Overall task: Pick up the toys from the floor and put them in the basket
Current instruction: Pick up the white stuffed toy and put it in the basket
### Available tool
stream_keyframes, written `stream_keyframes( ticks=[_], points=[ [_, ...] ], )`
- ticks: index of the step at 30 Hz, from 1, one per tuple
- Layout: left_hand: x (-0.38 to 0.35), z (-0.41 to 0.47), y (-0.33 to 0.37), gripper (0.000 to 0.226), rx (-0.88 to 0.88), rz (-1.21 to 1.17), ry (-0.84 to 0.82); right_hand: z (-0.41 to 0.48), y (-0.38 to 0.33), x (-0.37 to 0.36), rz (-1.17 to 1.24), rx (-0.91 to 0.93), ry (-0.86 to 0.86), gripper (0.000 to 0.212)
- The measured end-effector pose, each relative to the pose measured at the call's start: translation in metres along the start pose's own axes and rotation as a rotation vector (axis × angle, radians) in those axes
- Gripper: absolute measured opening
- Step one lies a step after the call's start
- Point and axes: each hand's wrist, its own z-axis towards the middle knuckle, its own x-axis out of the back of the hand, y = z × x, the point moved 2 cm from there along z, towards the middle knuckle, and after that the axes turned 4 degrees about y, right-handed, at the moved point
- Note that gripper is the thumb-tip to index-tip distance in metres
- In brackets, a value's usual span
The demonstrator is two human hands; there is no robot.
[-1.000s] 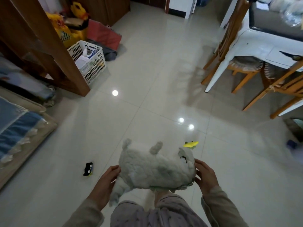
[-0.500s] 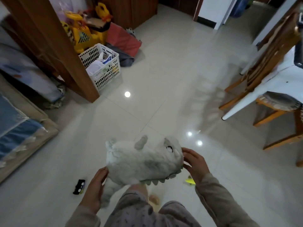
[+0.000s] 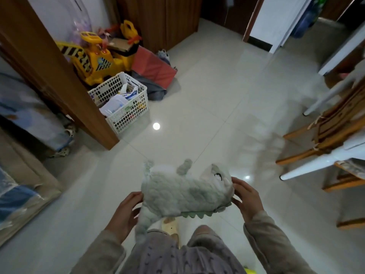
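A pale green plush dinosaur (image 3: pixel 183 191) with darker green spikes along its back hangs sideways in front of me, above the floor. My left hand (image 3: pixel 124 212) grips its tail end and my right hand (image 3: pixel 246 196) grips its head end. The white plastic lattice basket (image 3: pixel 136 107) stands on the floor ahead to the left, against a wooden post, holding papers and small items.
A brown wooden post (image 3: pixel 59 80) rises left of the basket. Behind it stand a yellow ride-on digger (image 3: pixel 94 60) and a red bag (image 3: pixel 154 70). Wooden chairs (image 3: pixel 331 135) and white table legs fill the right. A sofa edge (image 3: pixel 23 186) lies at left.
I have walked forward with the plush held in both hands; the basket is nearer. The small black toy car and the yellow toy on the floor have dropped out of view.
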Motion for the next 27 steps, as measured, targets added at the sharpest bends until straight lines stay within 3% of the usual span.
stream_keyframes(
  ticks=[11,18,21,23,25,27],
  points=[
    [-0.058,0.11,0.104,0.017,0.046,-0.057,-0.007,0.145,-0.1,-0.066,-0.002,-0.013,0.005,0.024],
    [-0.089,0.181,0.157,0.017,-0.012,-0.115,0.154,0.255,-0.176,-0.145,-0.157,-0.015,-0.127,0.022],
    [-0.093,0.193,0.184,0.013,-0.202,0.018,0.24,0.289,-0.211,-0.184,-0.245,-0.005,-0.236,0.023],
    [-0.098,0.197,0.197,0.023,-0.277,0.047,0.276,0.304,-0.231,-0.21,-0.33,-0.002,-0.308,0.022],
    [-0.101,0.204,0.202,0.032,-0.301,0.034,0.359,0.316,-0.247,-0.238,-0.392,0.014,-0.39,0.02],
    [-0.102,0.216,0.204,0.027,-0.287,0.03,0.459,0.329,-0.259,-0.265,-0.43,0.036,-0.456,0.019]
  ],
)
